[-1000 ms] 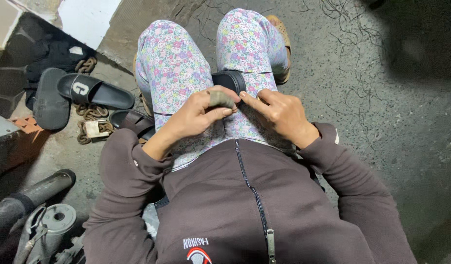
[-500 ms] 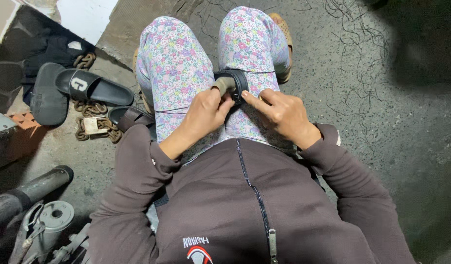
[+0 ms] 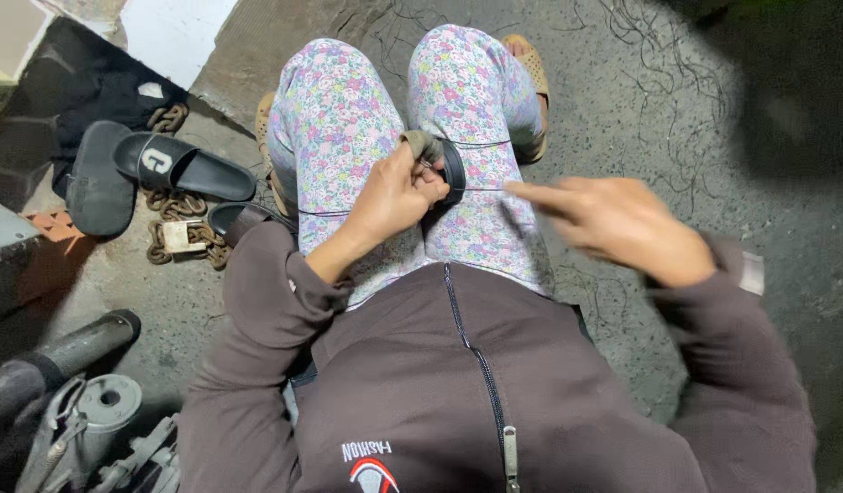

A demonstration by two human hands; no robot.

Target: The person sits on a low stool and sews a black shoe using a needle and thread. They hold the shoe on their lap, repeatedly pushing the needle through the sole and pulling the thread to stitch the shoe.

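Seated on rough grey concrete floor (image 3: 622, 110), knees up in floral-print trousers (image 3: 339, 119), brown zip-up jacket (image 3: 458, 383) filling the lower frame. Left hand (image 3: 394, 196) curled shut between the knees, fingers (image 3: 428, 173) pinching a small greyish-olive wad-like piece (image 3: 422, 144) against a black round ring-shaped part (image 3: 453, 171) wedged in the gap between the thighs. Right hand (image 3: 622, 224) out to the right, blurred, clear of the ring, index finger extended toward it, other fingers loosely folded; grip on anything not discernible. A thin dark wire (image 3: 481, 190) running from the ring across the right thigh toward that fingertip; contact with the finger impossible to tell. Another thin strand across the left thigh. Loose dark wire strands (image 3: 668, 82) scattered over the floor at upper right. At left, a pair of black slide sandals (image 3: 179, 166), one upright and one turned over, near a rusty chain with a padlock (image 3: 179, 236). Tan sandals (image 3: 534, 73) on the feet beyond the knees. Bottom left corner: a black tube (image 3: 56, 361) and a grey metal cylindrical part (image 3: 106, 406), well apart from both hands.
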